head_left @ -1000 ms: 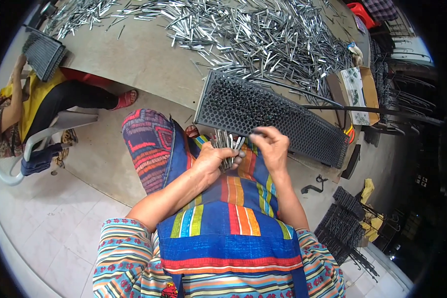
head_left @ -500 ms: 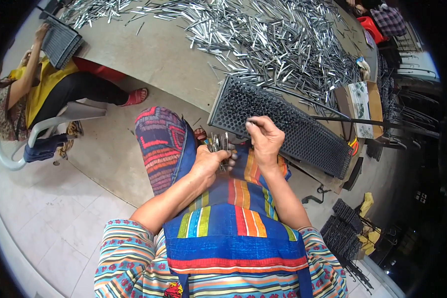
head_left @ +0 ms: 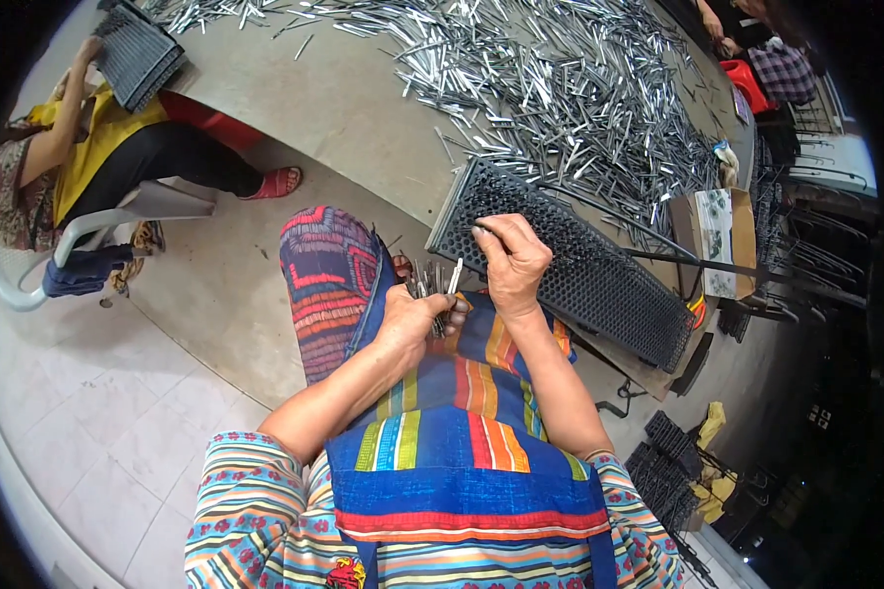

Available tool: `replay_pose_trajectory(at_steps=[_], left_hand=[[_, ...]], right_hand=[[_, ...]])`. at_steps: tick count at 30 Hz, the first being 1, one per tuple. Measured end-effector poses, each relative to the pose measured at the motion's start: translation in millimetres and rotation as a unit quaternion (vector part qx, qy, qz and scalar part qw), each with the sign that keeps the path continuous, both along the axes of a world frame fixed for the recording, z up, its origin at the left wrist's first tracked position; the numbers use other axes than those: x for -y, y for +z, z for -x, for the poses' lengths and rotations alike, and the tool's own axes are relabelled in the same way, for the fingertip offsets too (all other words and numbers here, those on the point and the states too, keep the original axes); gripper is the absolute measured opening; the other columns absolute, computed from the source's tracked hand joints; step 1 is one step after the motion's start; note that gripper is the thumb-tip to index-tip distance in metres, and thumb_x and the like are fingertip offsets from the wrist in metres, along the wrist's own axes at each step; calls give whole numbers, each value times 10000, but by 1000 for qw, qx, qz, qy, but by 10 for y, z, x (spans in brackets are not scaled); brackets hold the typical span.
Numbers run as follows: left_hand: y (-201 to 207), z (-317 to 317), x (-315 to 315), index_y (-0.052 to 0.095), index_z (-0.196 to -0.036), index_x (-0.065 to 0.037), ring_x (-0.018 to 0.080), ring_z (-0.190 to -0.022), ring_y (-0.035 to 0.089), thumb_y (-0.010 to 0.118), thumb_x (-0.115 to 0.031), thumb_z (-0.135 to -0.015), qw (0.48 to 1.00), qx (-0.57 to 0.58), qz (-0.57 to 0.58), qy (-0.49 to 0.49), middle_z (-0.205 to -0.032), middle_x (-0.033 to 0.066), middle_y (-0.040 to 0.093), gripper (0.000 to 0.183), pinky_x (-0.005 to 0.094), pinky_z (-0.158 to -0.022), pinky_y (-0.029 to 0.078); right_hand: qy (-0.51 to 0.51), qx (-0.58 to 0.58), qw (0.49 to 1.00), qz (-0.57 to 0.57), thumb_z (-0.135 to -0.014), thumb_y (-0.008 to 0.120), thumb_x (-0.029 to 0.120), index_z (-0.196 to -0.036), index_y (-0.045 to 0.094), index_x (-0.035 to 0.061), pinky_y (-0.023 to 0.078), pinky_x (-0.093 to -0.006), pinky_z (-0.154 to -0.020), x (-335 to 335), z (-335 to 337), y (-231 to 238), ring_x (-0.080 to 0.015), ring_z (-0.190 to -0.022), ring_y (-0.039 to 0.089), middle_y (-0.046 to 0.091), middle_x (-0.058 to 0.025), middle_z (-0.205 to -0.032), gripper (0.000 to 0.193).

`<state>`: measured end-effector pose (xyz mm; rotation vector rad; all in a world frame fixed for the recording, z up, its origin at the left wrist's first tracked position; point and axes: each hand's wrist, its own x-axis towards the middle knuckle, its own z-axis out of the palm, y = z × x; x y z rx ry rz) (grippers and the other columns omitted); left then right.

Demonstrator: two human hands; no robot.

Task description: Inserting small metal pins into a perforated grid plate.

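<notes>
Concrete floor, strewn with loose metal pins [head_left: 560,88] along its far edge. Perforated black tray [head_left: 580,270] leans against the person's knees, long axis running left to lower right. Right hand [head_left: 516,263] pinches one pin at the tray's near-left corner. Left hand [head_left: 413,324] grips a bundle of pins [head_left: 434,287], tips pointing up.

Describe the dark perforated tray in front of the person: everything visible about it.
The perforated tray is a long, dark grey rectangular panel, plastic or metal by its look, densely covered with small holes. It lies tilted against the table edge, running down toward the right. The right hand rests on its near-left part, pressing a metal pin at it.
</notes>
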<state>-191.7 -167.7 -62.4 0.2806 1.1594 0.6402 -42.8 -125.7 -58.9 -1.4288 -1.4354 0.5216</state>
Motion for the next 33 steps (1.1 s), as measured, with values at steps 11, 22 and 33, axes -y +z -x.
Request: replay_pose_trajectory(at_steps=[11,22,33], left_hand=[[-23,-4,-19,631,-874,28,177,-584,651,602,52,-803,999,8,9,50,-762,129,690,81,258,-479,501],[-14,11,-11,633,-931,30,195,-621,669,625,47,-805,992,87,12,91,-787,131,691,127,277,-512,544],[-23,-5,-48,609,-963,25,183,-642,670,568,46,-839,998,37,15,41,-815,130,691,132,277,-496,538]], right_hand=[[19,105,994,4,-738,694,-44,-852,695,-10,480,-291,-575,-37,27,-6,-196,-631,623,645,-110,-754,119],[43,-86,967,237,-773,702,-2,-859,697,-21,461,-237,-543,283,-14,58,-89,-602,595,658,-36,-707,88],[-63,-243,963,95,-822,695,-12,-856,674,-2,323,-170,-508,181,-62,-9,-3,-582,431,572,60,-727,41]])
